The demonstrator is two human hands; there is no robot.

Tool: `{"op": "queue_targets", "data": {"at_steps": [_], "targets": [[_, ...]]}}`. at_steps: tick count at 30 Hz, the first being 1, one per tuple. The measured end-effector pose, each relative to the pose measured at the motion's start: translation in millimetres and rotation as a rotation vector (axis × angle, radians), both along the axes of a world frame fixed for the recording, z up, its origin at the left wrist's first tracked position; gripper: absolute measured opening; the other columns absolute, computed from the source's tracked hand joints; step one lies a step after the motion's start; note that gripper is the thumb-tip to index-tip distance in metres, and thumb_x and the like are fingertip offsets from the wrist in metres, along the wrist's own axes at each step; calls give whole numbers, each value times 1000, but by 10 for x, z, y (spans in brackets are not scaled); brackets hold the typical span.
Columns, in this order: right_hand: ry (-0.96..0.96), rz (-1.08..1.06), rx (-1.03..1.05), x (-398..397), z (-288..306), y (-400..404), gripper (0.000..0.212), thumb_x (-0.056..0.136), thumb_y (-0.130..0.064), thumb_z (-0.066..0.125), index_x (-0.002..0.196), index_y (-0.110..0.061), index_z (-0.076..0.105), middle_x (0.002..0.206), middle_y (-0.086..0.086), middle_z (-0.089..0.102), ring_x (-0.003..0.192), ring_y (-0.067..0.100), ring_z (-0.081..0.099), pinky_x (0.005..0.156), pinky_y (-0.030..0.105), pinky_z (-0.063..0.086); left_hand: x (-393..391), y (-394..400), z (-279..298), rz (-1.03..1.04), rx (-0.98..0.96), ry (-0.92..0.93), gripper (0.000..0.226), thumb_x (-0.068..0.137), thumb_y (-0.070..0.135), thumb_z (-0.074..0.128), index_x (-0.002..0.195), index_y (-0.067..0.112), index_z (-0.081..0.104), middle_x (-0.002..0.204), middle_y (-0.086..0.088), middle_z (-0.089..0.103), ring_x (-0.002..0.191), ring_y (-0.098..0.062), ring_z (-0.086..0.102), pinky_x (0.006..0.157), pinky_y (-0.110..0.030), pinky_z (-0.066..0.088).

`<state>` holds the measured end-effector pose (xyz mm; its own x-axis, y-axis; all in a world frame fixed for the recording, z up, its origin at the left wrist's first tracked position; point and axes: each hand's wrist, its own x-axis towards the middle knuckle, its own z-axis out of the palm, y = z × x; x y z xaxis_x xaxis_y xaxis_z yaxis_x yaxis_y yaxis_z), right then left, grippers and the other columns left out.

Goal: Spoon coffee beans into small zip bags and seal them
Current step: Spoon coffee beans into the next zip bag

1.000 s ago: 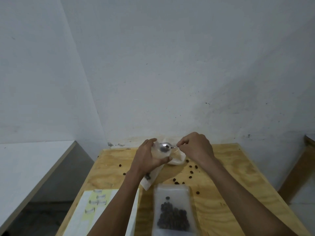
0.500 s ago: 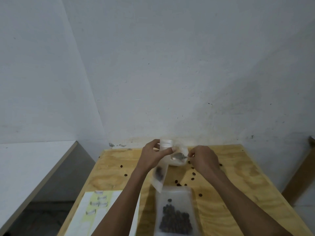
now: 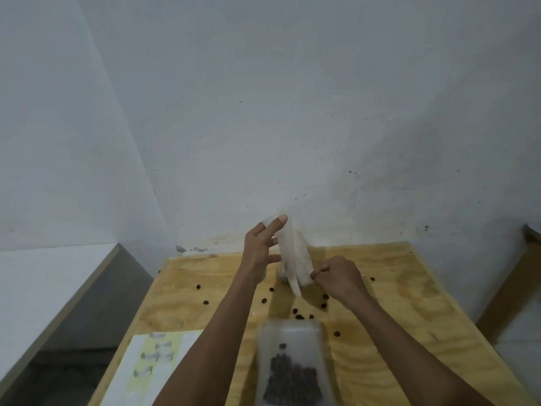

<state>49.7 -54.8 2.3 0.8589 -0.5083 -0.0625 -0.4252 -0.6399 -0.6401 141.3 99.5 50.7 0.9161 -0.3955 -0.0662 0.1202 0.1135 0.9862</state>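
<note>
1. The left hand is raised above the far part of the plywood bench, fingers stretched upward; its grip holds the top of a small zip bag between the long fingers and the thumb, which is mostly hidden behind the plastic.
2. The small zip bag hangs upright and slightly tilted, its top at the left fingertips and its lower corner reaching down toward the bench. It is blurred, and its contents cannot be made out.
3. The right hand sits lower and to the right, fingers curled into a narrow grip at the bag's lower right edge. It appears to pinch something there, but whether that is the bag edge or a spoon cannot be told.
4. A white object shows just behind the bag's lower half; its shape is too hidden to name.
5. Loose coffee beans lie scattered on the bench around and in front of both hands, several between the hands and the nearer bag.
6. A second, filled bag lies flat on the bench near the person, between the two forearms, with a dark heap of beans in its lower half.
7. A printed sheet, white with a yellow strip, lies flat at the near left of the bench, beside the left forearm.
8. A white wall rises behind the bench.
</note>
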Motion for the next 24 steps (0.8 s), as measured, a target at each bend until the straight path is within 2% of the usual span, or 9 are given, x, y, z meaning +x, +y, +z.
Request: {"op": "queue_targets", "data": {"at_steps": [5, 9, 13, 15, 17, 19, 21, 23, 24], "targets": [[-19, -21, 33, 38, -41, -38, 17, 89, -24, 70, 85, -14, 83, 89, 5, 80, 75, 20, 76, 75, 43, 64, 57, 50, -61, 1, 31, -9, 62, 60, 63, 83, 111, 27, 78, 119, 3, 75, 116, -29, 66, 86, -59, 60], [-26, -46, 18, 59, -57, -28, 17, 86, -20, 67, 84, -11, 82, 89, 8, 79, 78, 25, 76, 73, 46, 64, 63, 154, -81, -29, 80, -54, 53, 72, 54, 81, 111, 19, 76, 112, 4, 77, 109, -26, 71, 68, -44, 61], [-28, -79, 51, 76, -45, -12, 17, 85, -17, 66, 81, -13, 82, 82, 7, 78, 71, 26, 75, 66, 41, 65, 68, 271, -121, -47, 172, -142, 43, 77, 51, 82, 110, 25, 76, 109, 2, 77, 104, -21, 73, 64, -36, 61], [-30, -112, 85, 83, -37, -15, 17, 83, -16, 67, 76, -10, 81, 75, 7, 77, 60, 23, 72, 54, 29, 54, 90, 332, -166, -47, 217, -183, 43, 73, 56, 84, 104, 28, 77, 108, -2, 76, 101, -22, 74, 68, -44, 65], [-36, -142, 125, 88, -28, -14, 22, 80, -15, 67, 61, -8, 76, 60, 7, 71, 48, 19, 57, 51, 26, 39, 103, 387, -198, -27, 291, -244, 46, 67, 64, 82, 98, 30, 77, 102, -2, 75, 97, -20, 74, 72, -48, 65], [-45, -166, 155, 82, -5, -17, 28, 77, -13, 65, 49, -15, 66, 50, 7, 60, 45, 18, 46, 51, 25, 34, 101, 442, -220, -10, 388, -344, 49, 63, 70, 79, 94, 31, 76, 94, 7, 75, 91, -12, 72, 67, -41, 63], [-52, -165, 167, 78, 40, -23, 22, 77, -15, 65, 59, -7, 74, 60, 12, 69, 46, 19, 52, 51, 26, 36, 86, 486, -239, -13, 466, -433, 50, 63, 71, 78, 93, 32, 73, 91, 11, 74, 86, -9, 71, 61, -28, 53], [-59, -160, 148, 63, 120, -28, 19, 76, -17, 66, 66, -5, 76, 67, 15, 72, 46, 22, 58, 51, 25, 35, 77, 519, -261, -17, 522, -477, 56, 64, 71, 81, 102, 31, 72, 96, 10, 73, 88, -10, 71, 65, -27, 55], [-72, -156, 136, 50, 179, -28, 22, 76, -16, 66, 56, -7, 71, 55, 13, 66, 42, 23, 54, 49, 24, 32, 72, 537, -265, -20, 550, -493, 62, 64, 70, 83, 109, 30, 71, 100, 10, 72, 90, -9, 71, 70, -29, 58]]}}
